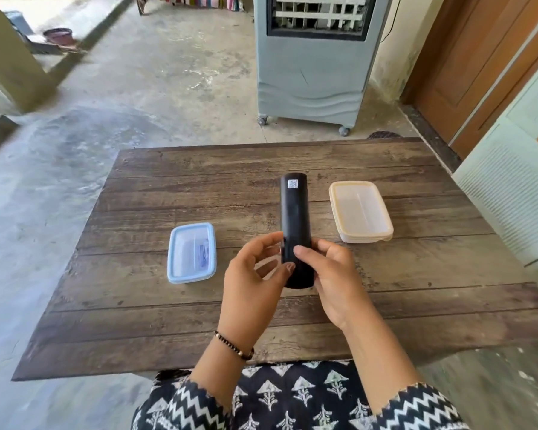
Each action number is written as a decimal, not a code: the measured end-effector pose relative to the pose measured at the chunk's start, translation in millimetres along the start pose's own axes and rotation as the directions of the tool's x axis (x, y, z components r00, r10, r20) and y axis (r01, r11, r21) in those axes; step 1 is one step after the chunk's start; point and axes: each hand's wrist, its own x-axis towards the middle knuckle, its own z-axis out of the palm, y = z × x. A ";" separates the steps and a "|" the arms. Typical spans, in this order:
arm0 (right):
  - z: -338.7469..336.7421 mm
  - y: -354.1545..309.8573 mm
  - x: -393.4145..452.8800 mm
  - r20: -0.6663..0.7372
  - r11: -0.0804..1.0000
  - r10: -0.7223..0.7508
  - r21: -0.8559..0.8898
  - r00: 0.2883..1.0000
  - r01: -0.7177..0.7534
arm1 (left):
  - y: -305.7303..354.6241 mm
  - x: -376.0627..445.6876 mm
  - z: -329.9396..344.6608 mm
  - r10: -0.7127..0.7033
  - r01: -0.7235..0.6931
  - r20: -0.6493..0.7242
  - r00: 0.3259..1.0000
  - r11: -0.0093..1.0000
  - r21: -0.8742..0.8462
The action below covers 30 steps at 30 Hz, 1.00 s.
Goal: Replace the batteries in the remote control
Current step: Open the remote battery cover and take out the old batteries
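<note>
Both hands hold remote control (293,225) back-up above tabletop (137,305). Right hand (333,274) fingers wrap lower end; left hand (255,274) thumb presses cover. Judgement: grip body firm, slide cover off lengthwise, steady pressure, no prying.

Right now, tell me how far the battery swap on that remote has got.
Done: nothing visible yet; the remote control shows its back, with the cover seemingly still on. In hand: both the left hand and right hand hold its near end above the wooden table, thumbs on the back. Left: opening it and swapping batteries; the blue-lidded container and cream-lidded container are closed.
</note>
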 end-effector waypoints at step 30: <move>9.8 -4.2 -34.4 0.359 0.198 -0.510 -0.835 0.782 0.513 | 8.0 8.0 -11.2 -0.236 0.406 0.351 0.906 0.716 -0.568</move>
